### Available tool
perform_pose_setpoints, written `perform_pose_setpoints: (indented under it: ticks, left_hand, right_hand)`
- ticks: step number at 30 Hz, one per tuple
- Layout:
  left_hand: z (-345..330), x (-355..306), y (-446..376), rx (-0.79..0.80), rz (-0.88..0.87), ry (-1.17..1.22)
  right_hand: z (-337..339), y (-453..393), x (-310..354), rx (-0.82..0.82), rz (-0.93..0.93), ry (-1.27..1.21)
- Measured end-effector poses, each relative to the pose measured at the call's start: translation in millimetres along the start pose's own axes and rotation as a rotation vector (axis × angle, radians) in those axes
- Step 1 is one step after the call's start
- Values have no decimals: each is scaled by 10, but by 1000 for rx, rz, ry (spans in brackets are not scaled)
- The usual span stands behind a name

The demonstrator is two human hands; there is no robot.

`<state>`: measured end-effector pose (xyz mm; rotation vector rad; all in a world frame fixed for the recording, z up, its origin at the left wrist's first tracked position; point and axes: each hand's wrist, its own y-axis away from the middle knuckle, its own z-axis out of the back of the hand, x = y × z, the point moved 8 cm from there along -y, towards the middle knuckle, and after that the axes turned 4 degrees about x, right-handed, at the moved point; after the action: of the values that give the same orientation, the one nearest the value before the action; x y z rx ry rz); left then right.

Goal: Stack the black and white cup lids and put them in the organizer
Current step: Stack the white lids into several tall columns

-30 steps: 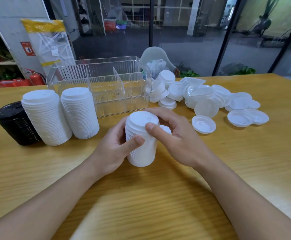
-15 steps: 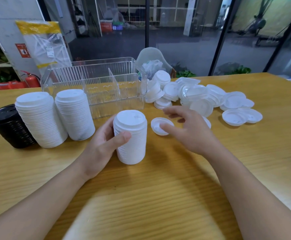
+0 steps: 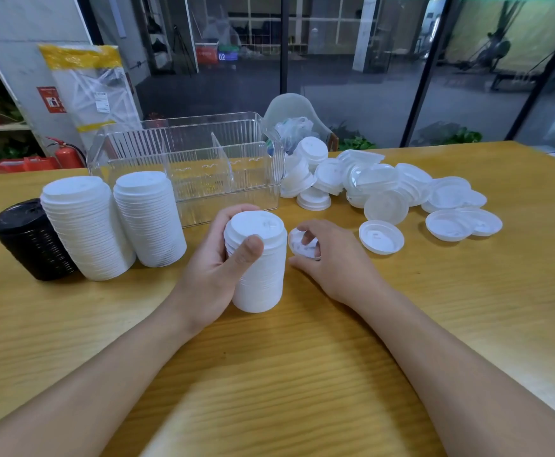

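At table centre, left hand (image 3: pixel 213 275) is wrapping thumb and fingers round a white stack (image 3: pixel 259 262), steadying it upright so the next lid seats square. Right hand (image 3: pixel 332 258) is curling onto a loose lid (image 3: pixel 301 242) just beside the stack, fingers pinching its rim, probably the next one to go on. Finished white stacks (image 3: pixel 118 222) and a black stack (image 3: pixel 32 239) are waiting left. Organizer (image 3: pixel 187 153) is sitting behind, both compartments holding nothing. Unsorted pile (image 3: pixel 385 189) is lying right, within reach.
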<state>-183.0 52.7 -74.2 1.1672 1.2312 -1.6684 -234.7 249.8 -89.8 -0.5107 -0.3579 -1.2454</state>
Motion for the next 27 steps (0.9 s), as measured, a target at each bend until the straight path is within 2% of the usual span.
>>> perform_pose_setpoints:
  ticks: [4,7,9,11,14,16,19,22,27]
  left_hand:
    - [-10,1,11,12,-18,14]
    - [-3,30,15,3,-17,44]
    - [-2,40,22,-8,-14,70]
    - [10,47,24,-24,-13,87]
    - [23,59,18,-36,-16,85]
    - [27,62,11,-54,-25,66]
    - [32,52,-2,-70,-38,51]
    - [29,45,-6,-53,-46,56]
    - [37,59,-1,-44,-43,64]
  right_hand:
    - [37,13,19,-25,53,35]
    - [207,29,12,-138,79,-37]
    - [336,45,-81,-221,44,-248]
    - [380,42,-180,-227,-26,-606]
    - [297,45,-148,-112,-110,-1185]
    - [227,76,-83,-25,-152,-1317]
    - [131,91,-10,99,-156,-1343]
    - [134,105,62,191,-49,-1225]
    - [207,135,72,106,20,-890]
